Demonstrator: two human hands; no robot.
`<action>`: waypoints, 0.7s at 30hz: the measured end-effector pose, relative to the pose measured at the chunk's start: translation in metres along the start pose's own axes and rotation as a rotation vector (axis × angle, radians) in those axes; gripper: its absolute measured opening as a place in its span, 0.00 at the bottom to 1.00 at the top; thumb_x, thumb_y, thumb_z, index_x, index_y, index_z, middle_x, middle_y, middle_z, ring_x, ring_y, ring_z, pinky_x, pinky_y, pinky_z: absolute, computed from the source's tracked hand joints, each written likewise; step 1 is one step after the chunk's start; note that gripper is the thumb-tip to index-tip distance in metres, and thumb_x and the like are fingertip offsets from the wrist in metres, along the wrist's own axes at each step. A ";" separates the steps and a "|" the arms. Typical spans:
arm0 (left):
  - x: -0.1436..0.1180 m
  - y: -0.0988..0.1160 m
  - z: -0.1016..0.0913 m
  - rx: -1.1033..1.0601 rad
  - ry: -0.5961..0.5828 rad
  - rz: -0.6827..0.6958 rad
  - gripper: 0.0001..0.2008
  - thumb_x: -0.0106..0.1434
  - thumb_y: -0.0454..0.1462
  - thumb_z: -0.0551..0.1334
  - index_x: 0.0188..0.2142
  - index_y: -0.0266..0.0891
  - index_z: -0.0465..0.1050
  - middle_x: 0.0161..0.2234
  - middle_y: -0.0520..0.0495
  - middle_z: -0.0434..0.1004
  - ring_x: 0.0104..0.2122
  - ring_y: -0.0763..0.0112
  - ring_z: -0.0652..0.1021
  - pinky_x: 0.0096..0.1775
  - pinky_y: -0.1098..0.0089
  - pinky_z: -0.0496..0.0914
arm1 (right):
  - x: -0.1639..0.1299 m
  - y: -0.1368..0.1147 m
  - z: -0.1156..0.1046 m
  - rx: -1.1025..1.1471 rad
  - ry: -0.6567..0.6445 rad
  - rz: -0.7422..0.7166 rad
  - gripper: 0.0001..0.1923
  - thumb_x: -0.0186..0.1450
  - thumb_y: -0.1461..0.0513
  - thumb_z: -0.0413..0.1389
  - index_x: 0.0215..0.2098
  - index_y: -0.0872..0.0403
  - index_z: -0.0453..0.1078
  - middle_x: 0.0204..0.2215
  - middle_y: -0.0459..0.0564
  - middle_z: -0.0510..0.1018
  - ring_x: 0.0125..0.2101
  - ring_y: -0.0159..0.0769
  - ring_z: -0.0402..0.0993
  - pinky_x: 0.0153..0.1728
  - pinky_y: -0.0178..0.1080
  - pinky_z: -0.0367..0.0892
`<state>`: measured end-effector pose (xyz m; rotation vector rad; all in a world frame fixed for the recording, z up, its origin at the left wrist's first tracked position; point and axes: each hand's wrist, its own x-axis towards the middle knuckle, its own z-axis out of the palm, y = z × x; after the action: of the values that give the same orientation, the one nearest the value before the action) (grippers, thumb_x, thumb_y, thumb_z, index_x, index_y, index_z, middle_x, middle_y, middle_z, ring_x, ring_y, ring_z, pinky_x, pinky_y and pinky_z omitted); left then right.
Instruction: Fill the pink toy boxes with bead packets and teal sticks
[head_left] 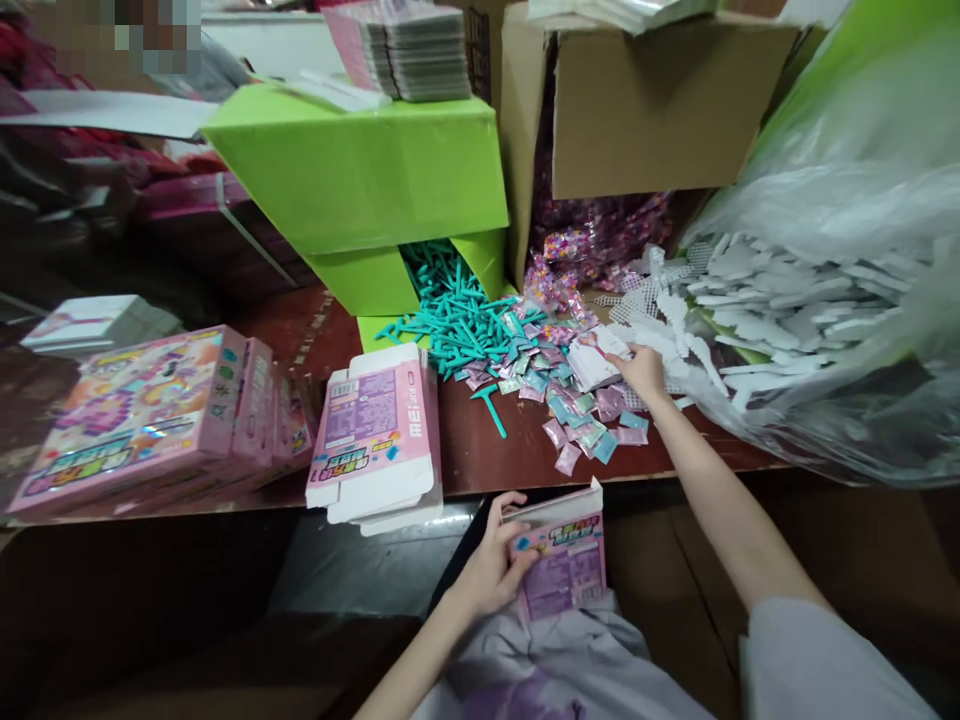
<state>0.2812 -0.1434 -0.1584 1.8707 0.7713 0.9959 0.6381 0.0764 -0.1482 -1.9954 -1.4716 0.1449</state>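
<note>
My left hand (491, 562) grips a small pink and purple printed carton (566, 565) over my lap, fingers on one side and thumb across its face. The carton's upper end is open, with a white flap standing up. On the table, my right hand (643, 372) pinches the edge of a small stack of white folded leaflets (594, 362). Small pink, blue and green sachets (577, 410) lie scattered around the leaflets. Left of them spreads a heap of teal T-shaped plastic tools (457, 325), one lying apart nearer the edge. White plastic pieces (679, 335) lie just beyond my right hand.
Flattened cartons (375, 430) overhang the table's front edge. Filled pink boxes (142, 410) stand at left. Behind are a green box (360, 170) and a cardboard box (660, 110) spilling bead packets (570, 245). A clear bag (840, 400) bulges at right. A person is at far left.
</note>
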 end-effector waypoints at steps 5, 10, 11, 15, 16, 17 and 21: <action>0.009 0.008 -0.011 -0.129 -0.046 -0.374 0.30 0.57 0.36 0.65 0.57 0.43 0.57 0.56 0.40 0.62 0.56 0.56 0.66 0.57 0.56 0.59 | 0.002 -0.003 0.000 0.125 0.204 0.079 0.13 0.53 0.59 0.63 0.31 0.63 0.73 0.33 0.64 0.77 0.36 0.44 0.73 0.45 0.45 0.64; 0.018 0.003 -0.018 -0.287 0.035 -0.528 0.44 0.42 0.33 0.73 0.57 0.41 0.56 0.55 0.41 0.63 0.53 0.57 0.69 0.54 0.61 0.64 | -0.049 -0.034 -0.032 0.436 0.449 0.129 0.16 0.63 0.58 0.52 0.41 0.64 0.70 0.33 0.62 0.78 0.29 0.40 0.75 0.33 0.42 0.69; 0.018 -0.001 -0.017 -0.348 0.062 -0.568 0.47 0.40 0.33 0.74 0.57 0.41 0.55 0.54 0.41 0.65 0.51 0.58 0.70 0.52 0.63 0.66 | -0.072 -0.043 -0.037 0.544 0.447 0.079 0.16 0.62 0.57 0.54 0.42 0.62 0.70 0.32 0.58 0.78 0.27 0.39 0.74 0.31 0.41 0.69; 0.017 -0.014 -0.011 -0.534 0.064 -0.622 0.51 0.35 0.34 0.76 0.57 0.41 0.54 0.50 0.43 0.68 0.48 0.60 0.72 0.48 0.65 0.69 | -0.176 -0.074 -0.040 0.635 -0.228 -0.293 0.06 0.62 0.60 0.58 0.29 0.54 0.73 0.27 0.50 0.78 0.28 0.35 0.74 0.30 0.37 0.69; 0.017 -0.016 -0.010 -0.542 0.051 -0.611 0.51 0.35 0.34 0.76 0.57 0.41 0.54 0.50 0.43 0.68 0.49 0.60 0.72 0.49 0.64 0.68 | -0.195 -0.078 -0.037 0.606 -0.337 -0.349 0.06 0.62 0.61 0.57 0.28 0.53 0.73 0.26 0.49 0.77 0.27 0.34 0.73 0.30 0.36 0.68; 0.017 -0.016 -0.009 -0.545 0.037 -0.600 0.52 0.35 0.34 0.76 0.58 0.41 0.53 0.51 0.43 0.68 0.49 0.60 0.72 0.50 0.64 0.67 | -0.208 -0.079 -0.034 0.557 -0.404 -0.403 0.07 0.63 0.61 0.57 0.28 0.53 0.74 0.25 0.49 0.76 0.28 0.34 0.72 0.30 0.37 0.67; 0.021 -0.015 -0.011 -0.512 -0.061 -0.572 0.53 0.37 0.34 0.76 0.60 0.42 0.50 0.55 0.41 0.65 0.53 0.57 0.70 0.55 0.60 0.63 | -0.207 -0.068 -0.034 0.341 -0.454 -0.599 0.06 0.61 0.61 0.59 0.27 0.52 0.76 0.27 0.49 0.72 0.33 0.37 0.69 0.38 0.43 0.62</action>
<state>0.2801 -0.1154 -0.1614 1.1410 0.8513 0.6780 0.5218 -0.1111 -0.1419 -1.2320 -2.1014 0.5720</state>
